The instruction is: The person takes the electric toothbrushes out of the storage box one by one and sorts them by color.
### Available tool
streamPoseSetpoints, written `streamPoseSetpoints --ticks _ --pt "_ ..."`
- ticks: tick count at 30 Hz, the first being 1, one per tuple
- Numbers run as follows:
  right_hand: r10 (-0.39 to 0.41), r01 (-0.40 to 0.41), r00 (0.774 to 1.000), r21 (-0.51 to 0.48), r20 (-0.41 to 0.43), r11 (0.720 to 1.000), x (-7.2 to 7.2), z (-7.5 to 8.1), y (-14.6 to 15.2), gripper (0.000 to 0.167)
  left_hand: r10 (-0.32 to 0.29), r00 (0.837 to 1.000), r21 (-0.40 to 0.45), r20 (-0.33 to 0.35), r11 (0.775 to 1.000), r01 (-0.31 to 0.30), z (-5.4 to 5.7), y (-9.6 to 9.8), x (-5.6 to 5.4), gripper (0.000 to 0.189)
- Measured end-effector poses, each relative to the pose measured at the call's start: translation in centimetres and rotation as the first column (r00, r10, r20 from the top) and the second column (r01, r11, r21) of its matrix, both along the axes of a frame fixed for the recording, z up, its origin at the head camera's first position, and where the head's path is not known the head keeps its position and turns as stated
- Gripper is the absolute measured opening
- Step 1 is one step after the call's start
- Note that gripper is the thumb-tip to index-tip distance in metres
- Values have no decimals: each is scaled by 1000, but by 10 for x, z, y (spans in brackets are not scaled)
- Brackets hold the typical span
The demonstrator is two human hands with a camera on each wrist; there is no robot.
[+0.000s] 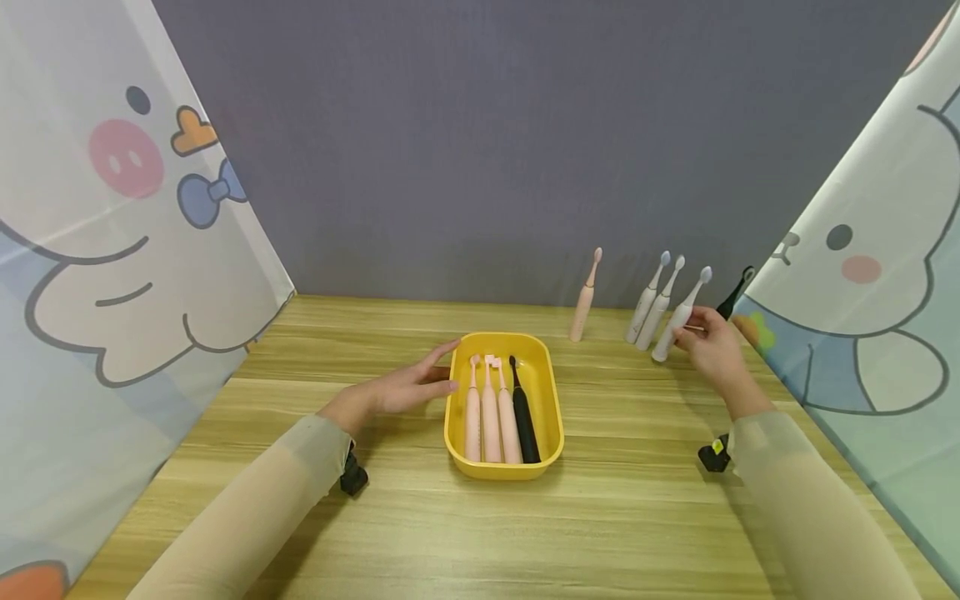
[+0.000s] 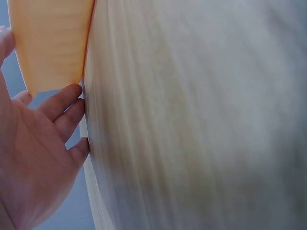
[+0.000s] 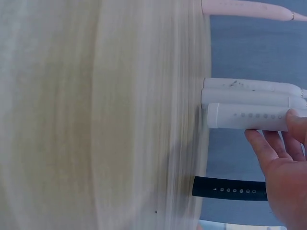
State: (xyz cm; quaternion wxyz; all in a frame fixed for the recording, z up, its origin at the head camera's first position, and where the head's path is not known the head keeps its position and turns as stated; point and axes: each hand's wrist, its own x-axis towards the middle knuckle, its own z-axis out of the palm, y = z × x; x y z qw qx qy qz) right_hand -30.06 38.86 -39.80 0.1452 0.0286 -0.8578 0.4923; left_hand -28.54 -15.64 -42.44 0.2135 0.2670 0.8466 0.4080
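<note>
My right hand (image 1: 716, 354) pinches the handle of a white electric toothbrush (image 1: 677, 325) between thumb and fingers. In the right wrist view this toothbrush (image 3: 240, 116) stands upright, its base close to the table. Two more white toothbrushes (image 1: 654, 323) stand right beside it. Against the left wall of a yellow tray (image 1: 504, 472) lies my left hand (image 1: 408, 388), fingers extended, fingertips at the tray's side in the left wrist view. Inside the tray, three pink toothbrushes (image 1: 491, 425) and a black one (image 1: 526, 427) lie side by side, heads pointing away.
A pink toothbrush (image 1: 583, 310) stands upright left of the white ones. Behind my right hand stands a black toothbrush (image 1: 729, 305), partly hidden. A grey panel (image 1: 465, 167) rises behind the wooden table (image 1: 480, 542), with printed cartoon cloths (image 1: 885, 367) at both sides.
</note>
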Motion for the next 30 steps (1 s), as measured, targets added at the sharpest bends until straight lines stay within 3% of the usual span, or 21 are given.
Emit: streamPoseSetpoints --ticks 16,30 --pt "-34 35 998 -30 55 999 -11 -2 -9 48 -1 1000 -4 -4 1000 1 -2 0 -3 86" --pt "-63 64 997 -52 38 997 -18 -5 -8 49 -14 1000 7 -9 1000 14 -3 0 -4 88"
